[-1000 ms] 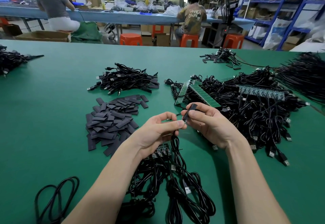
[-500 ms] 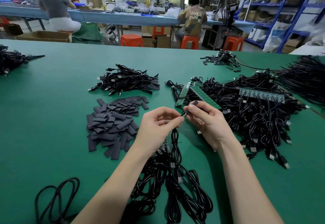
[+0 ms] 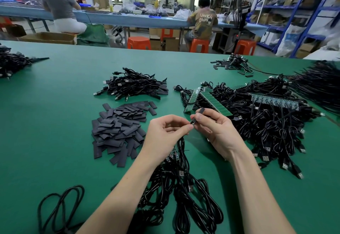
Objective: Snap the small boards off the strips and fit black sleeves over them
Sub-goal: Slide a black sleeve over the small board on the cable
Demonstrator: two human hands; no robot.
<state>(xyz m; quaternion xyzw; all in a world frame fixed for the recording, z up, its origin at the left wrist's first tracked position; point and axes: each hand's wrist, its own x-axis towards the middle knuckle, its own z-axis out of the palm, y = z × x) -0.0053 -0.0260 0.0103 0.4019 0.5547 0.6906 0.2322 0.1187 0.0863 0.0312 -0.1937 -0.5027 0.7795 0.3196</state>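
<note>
Left hand: the left hand (image 3: 165, 132) hovers over the middle of the green counter (image 3: 55, 123), forearm reaching in from the near edge, fingers curled, thumb and forefinger pinching a black cable (image 3: 181, 145) at its upper end.
Right hand: the right hand (image 3: 219, 130) meets it fingertip to fingertip, palm turned left, its grip pinching a black sleeve (image 3: 199, 112) that sticks up and away past the forefinger.
Small board: hidden between the fingertips; cannot tell how far it sits in the sleeve.
Loose sleeves: a pile of flat black sleeves (image 3: 119, 129) lies just left of the left hand.
Board strips: green strips (image 3: 207, 101) rest on a heap of black cables (image 3: 266, 119), just beyond and right of the hands.
Finished cables: a smaller bundle (image 3: 134, 86) lies farther back, left of centre.
Near cables: looped cables (image 3: 184, 187) lie under the forearms.
</note>
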